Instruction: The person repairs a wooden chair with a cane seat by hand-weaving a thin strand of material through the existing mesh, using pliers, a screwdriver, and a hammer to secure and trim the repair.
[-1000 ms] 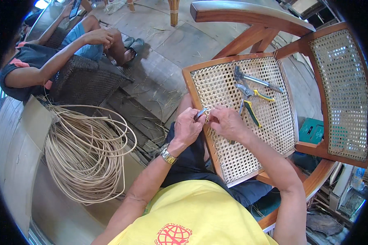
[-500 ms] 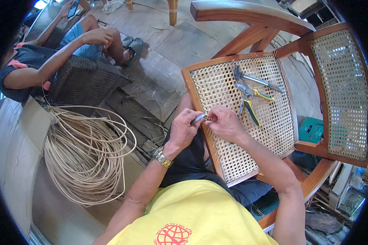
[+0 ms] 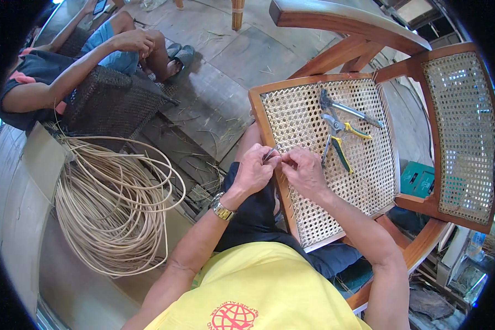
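Note:
A wooden chair with a woven cane seat (image 3: 346, 203) rests on its side across my lap. At the seat frame's left edge my left hand (image 3: 254, 169) is closed on a small metal blade (image 3: 269, 155), most of it hidden by the fingers. Touching close beside it, my right hand (image 3: 303, 171) pinches over the cane at the frame; whatever lies between its fingertips is too small to make out. On the seat beyond lie a hammer (image 3: 351, 110) and pruning shears (image 3: 338, 135) with yellow-green handles.
A big coil of rattan cane (image 3: 113, 214) sits at my left. Beyond it a person (image 3: 66, 82) sits in a dark woven chair (image 3: 115, 102). The chair's cane backrest (image 3: 462, 132) rises at right, near a green box (image 3: 418, 179). Cane scraps litter the floor (image 3: 253, 60).
The blade in my left hand has turned and shows less of its shiny side. My two hands have come closer together. The whole view has shifted slightly.

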The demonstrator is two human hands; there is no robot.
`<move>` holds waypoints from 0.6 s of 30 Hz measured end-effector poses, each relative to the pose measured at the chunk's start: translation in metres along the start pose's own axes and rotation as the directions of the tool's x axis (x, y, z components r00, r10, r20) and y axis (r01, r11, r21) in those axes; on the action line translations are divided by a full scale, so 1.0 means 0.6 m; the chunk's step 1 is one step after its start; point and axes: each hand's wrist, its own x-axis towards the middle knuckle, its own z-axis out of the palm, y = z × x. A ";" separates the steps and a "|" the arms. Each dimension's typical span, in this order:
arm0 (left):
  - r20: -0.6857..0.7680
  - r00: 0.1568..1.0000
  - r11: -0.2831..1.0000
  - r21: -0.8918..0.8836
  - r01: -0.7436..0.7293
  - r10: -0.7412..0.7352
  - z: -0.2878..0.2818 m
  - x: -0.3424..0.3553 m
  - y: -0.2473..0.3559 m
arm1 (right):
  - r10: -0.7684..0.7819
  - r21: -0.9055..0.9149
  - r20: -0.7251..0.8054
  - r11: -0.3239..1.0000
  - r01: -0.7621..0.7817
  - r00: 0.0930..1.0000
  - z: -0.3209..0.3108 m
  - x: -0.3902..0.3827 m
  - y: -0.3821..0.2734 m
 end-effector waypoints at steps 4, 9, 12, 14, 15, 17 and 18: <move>0.018 0.996 0.995 -0.053 0.089 -0.088 -0.003 0.005 -0.001 | 0.035 0.127 0.130 0.991 -0.052 0.991 -0.016 0.011 0.003; 0.033 0.985 0.975 -0.135 0.175 -0.172 0.006 0.001 -0.005 | -0.044 -0.132 0.052 0.990 0.051 0.998 -0.005 0.003 -0.006; -0.014 0.993 0.979 -0.172 0.111 -0.115 0.014 -0.002 -0.018 | -0.080 -0.151 0.027 0.985 0.083 0.996 -0.001 0.001 -0.005; -0.035 0.996 0.993 -0.078 0.085 -0.088 0.008 -0.004 0.005 | -0.098 -0.154 0.019 0.983 0.100 0.995 0.002 -0.003 0.002; -0.055 0.997 0.998 0.020 0.060 -0.059 0.006 -0.006 0.013 | -0.120 -0.163 -0.020 0.980 0.116 0.993 0.006 -0.009 0.005; -0.075 0.996 0.999 0.020 0.050 -0.049 0.009 -0.011 0.011 | -0.151 -0.170 -0.052 0.975 0.140 0.987 0.013 -0.011 0.003; -0.090 0.995 0.999 0.023 0.039 -0.037 0.010 -0.013 0.009 | -0.156 -0.156 -0.096 0.978 0.140 0.983 0.015 -0.011 0.004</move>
